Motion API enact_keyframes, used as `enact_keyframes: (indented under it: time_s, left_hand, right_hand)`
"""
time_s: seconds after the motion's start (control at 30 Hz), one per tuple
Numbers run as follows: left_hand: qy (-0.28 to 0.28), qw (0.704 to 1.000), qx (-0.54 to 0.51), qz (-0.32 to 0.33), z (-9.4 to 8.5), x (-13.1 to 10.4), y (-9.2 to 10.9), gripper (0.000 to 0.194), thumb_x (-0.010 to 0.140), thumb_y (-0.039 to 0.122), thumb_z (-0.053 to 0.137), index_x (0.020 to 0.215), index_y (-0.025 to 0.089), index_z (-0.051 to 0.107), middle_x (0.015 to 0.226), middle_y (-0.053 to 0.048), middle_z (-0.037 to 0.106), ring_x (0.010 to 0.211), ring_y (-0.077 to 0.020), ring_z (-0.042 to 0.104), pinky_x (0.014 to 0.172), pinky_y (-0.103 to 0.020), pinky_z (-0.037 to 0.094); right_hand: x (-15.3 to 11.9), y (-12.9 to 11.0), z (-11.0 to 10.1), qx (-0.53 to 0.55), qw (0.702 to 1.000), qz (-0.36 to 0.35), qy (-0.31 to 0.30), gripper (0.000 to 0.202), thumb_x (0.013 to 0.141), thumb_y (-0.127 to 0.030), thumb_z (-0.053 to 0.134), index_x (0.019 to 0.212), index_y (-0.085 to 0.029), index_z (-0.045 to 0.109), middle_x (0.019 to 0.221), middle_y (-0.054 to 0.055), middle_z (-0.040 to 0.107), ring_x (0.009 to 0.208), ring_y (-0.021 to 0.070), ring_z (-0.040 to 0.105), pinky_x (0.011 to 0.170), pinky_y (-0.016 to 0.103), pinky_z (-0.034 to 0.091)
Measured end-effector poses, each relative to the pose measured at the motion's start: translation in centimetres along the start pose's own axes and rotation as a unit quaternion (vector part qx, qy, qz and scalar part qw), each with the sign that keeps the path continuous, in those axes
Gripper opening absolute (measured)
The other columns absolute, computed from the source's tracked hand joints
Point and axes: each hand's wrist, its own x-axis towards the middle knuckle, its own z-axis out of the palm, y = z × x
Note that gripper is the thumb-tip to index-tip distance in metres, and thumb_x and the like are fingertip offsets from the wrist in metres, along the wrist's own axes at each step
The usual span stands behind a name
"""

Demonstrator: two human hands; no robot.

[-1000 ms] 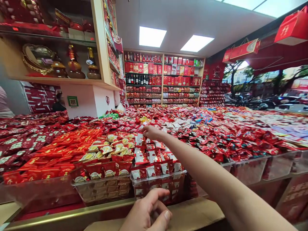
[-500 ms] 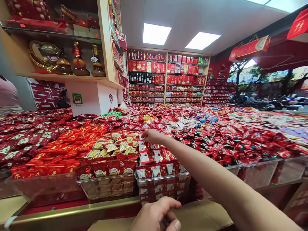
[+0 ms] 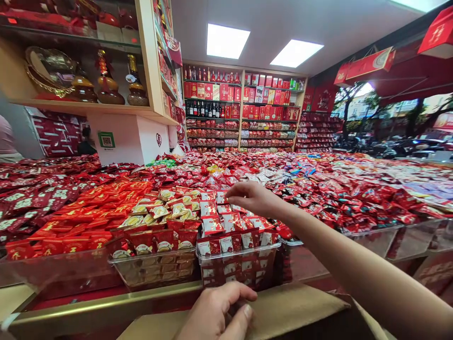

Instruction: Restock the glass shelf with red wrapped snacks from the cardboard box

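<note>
My right hand (image 3: 249, 199) reaches over a clear plastic bin (image 3: 239, 252) of small red-and-white snack packets (image 3: 231, 221). Its thumb and fingers close at the edge of one snack packet (image 3: 222, 197) near the back of the rows. The packets stand in neat columns, with a front row upright behind the bin's rim. Low in the view, my left hand (image 3: 221, 311) hovers by an open cardboard box (image 3: 297, 304). Its fingers are loosely bent, with thumb and forefinger apart and nothing visible between them.
Left of the bin sits another clear bin (image 3: 152, 267) with cream-and-red packets, then orange-red packets (image 3: 113, 198). Heaped red packets (image 3: 354, 203) spread to the right. A wooden display cabinet (image 3: 155, 71) juts out at upper left. Stocked shelves (image 3: 242, 108) line the back wall.
My right hand has moved right, from the top of the left column of packets to the column beside it. The view has shifted slightly, and more of the cardboard box shows.
</note>
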Motion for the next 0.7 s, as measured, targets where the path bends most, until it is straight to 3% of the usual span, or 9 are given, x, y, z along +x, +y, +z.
enact_keyframes:
  time_s: [0.07,0.13,0.2,0.23,0.33,0.47,0.57,0.7]
  left_hand:
    - [0.007,1.0,-0.02,0.001,-0.1,-0.1,0.1,0.026,0.081,0.03,0.042,0.094,0.02,0.063,0.081,-0.002,0.069,0.072,-0.0151,0.06,0.065,-0.022,0.043]
    - [0.001,0.999,-0.034,0.009,-0.1,-0.1,0.3,0.025,0.082,0.027,0.043,0.096,0.02,0.062,0.085,-0.001,0.068,0.076,-0.0154,0.061,0.068,-0.023,0.044]
    - [-0.011,0.999,-0.044,0.005,-0.1,0.1,0.5,0.025,0.082,0.028,0.045,0.099,0.02,0.061,0.085,-0.001,0.068,0.077,-0.0158,0.061,0.068,-0.024,0.045]
    - [-0.019,0.999,-0.038,-0.003,0.0,0.1,0.6,0.026,0.082,0.029,0.044,0.101,0.02,0.06,0.084,-0.001,0.068,0.076,-0.0162,0.062,0.066,-0.025,0.045]
    - [-0.032,0.999,-0.013,0.002,0.1,0.4,0.6,0.026,0.083,0.034,0.045,0.099,0.021,0.06,0.084,-0.001,0.069,0.077,-0.0169,0.062,0.068,-0.026,0.045]
    - [-0.012,0.999,0.034,0.035,0.3,1.3,-0.1,0.024,0.081,0.036,0.049,0.094,0.022,0.062,0.084,0.0,0.068,0.074,-0.0157,0.061,0.067,-0.027,0.044]
    - [0.005,1.0,0.019,0.02,0.2,2.5,-1.0,0.023,0.077,0.035,0.055,0.092,0.02,0.063,0.082,-0.002,0.067,0.072,-0.0156,0.058,0.068,-0.028,0.042]
    - [-0.026,0.994,-0.102,-0.006,-0.2,3.7,-2.1,0.024,0.081,0.031,0.048,0.098,0.015,0.056,0.087,-0.006,0.066,0.07,-0.0127,0.059,0.066,-0.028,0.046]
  right_hand:
    - [-4.7,-1.5,-0.4,0.11,0.986,-0.016,-0.122,0.018,0.08,-0.024,0.052,0.086,-0.011,0.063,0.074,0.003,0.065,0.065,0.0094,0.058,0.059,0.019,0.044]
    - [-9.0,-2.6,0.4,0.156,0.937,-0.013,-0.313,0.018,0.08,-0.024,0.053,0.088,-0.013,0.064,0.074,0.002,0.066,0.066,0.0093,0.059,0.059,0.017,0.045]
    - [-12.1,-3.0,2.7,0.097,0.883,0.001,-0.459,0.017,0.078,-0.018,0.053,0.089,-0.014,0.066,0.077,0.003,0.068,0.071,0.0121,0.062,0.06,0.018,0.045]
    - [-13.3,-2.9,4.4,0.025,0.865,0.016,-0.501,0.018,0.077,-0.015,0.053,0.089,-0.013,0.067,0.078,0.005,0.069,0.072,0.015,0.063,0.06,0.02,0.046]
    - [-15.4,-1.0,10.4,-0.194,0.831,0.095,-0.512,0.023,0.072,-0.007,0.052,0.09,-0.006,0.067,0.084,0.017,0.069,0.075,0.0249,0.065,0.056,0.027,0.046]
    - [-17.0,2.7,16.2,-0.202,0.827,0.133,-0.507,0.03,0.073,-0.016,0.056,0.1,-0.005,0.064,0.096,0.02,0.066,0.085,0.0274,0.064,0.061,0.028,0.046]
    - [-17.5,4.8,17.7,-0.16,0.834,0.115,-0.515,0.029,0.073,-0.018,0.057,0.101,-0.014,0.064,0.099,0.011,0.067,0.09,0.0227,0.062,0.067,0.025,0.045]
    - [-16.6,5.5,17.1,-0.138,0.851,0.091,-0.498,0.025,0.075,-0.021,0.057,0.099,-0.016,0.063,0.096,0.008,0.068,0.086,0.0195,0.061,0.065,0.022,0.042]
